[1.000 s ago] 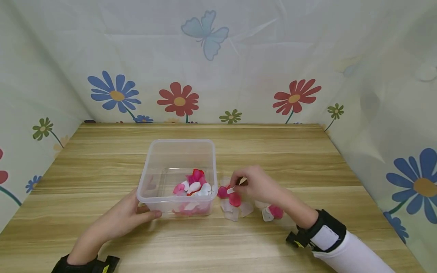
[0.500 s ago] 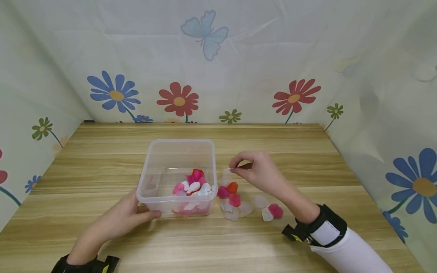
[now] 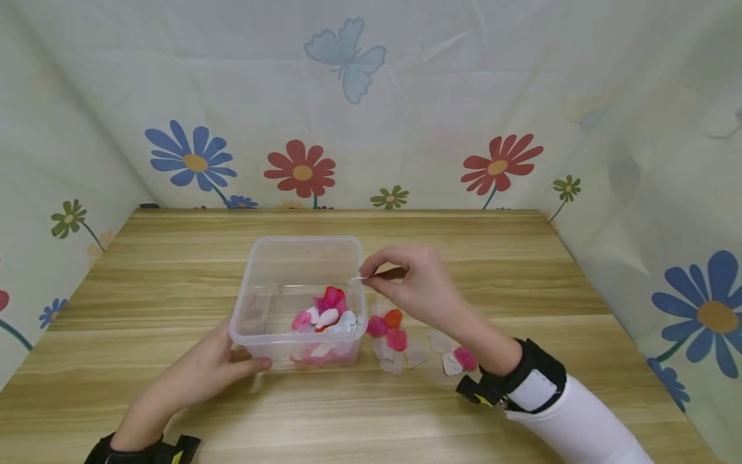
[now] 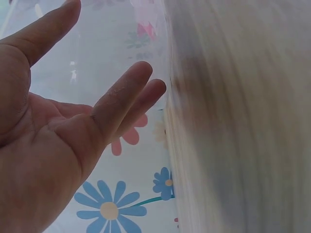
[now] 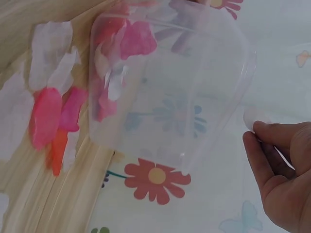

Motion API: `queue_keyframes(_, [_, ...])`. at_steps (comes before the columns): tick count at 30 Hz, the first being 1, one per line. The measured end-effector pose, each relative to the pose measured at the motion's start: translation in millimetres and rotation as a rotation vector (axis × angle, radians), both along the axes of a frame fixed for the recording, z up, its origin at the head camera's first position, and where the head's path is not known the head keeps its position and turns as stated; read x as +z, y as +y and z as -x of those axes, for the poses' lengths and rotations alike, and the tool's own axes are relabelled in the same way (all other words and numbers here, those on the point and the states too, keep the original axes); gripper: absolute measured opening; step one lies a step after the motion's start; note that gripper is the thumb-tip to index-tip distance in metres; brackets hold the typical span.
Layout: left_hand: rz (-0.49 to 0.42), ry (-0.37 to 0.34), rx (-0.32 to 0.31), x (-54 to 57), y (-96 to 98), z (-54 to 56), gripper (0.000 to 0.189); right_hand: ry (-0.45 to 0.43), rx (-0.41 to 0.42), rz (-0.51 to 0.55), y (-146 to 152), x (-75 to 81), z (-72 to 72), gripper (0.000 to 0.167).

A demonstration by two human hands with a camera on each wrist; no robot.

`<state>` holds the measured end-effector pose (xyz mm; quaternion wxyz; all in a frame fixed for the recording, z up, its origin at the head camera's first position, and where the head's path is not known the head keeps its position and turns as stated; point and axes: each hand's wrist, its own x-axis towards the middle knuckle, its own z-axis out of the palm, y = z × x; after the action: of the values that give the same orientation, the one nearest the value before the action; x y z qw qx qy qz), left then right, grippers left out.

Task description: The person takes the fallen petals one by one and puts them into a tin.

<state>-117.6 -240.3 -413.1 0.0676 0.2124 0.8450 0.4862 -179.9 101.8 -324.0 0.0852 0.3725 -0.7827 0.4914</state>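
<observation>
A clear plastic box stands on the wooden table with pink, red and white petals heaped in its right part. My left hand rests at the box's near left corner; its thumb lies along the front, and the left wrist view shows the fingers extended beside the wall. Between thumb and index finger, my right hand pinches a white petal at the box's right rim. Pink and orange petals lie on the table just right of the box, among pale white ones.
Farther right on the table is a small group with a pink petal and white ones, partly behind the right forearm. A flower-printed cloth surrounds the table at the back and sides. Both wrists wear black straps.
My right hand has lifted a white petal from the pile and carried it up and left to the box's rim. The left hand stays by the box.
</observation>
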Motion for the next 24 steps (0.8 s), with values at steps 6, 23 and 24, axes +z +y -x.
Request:
queue_keyframes(6, [-0.010,0.016,0.007,1.4,-0.6,-1.1,0.107,0.026,0.094,-0.007,-12,-1.9,-1.1,0.016])
queue_keyframes(23, [-0.016,0.014,0.001,5.1,0.5,-2.3,0.106,0.068,0.171,-0.089,-25,-6.1,-0.6,0.028])
queue_keyframes(24, [-0.016,0.011,0.001,5.3,0.5,-2.6,0.106,0.078,0.159,-0.091,-24,-5.9,-0.5,0.028])
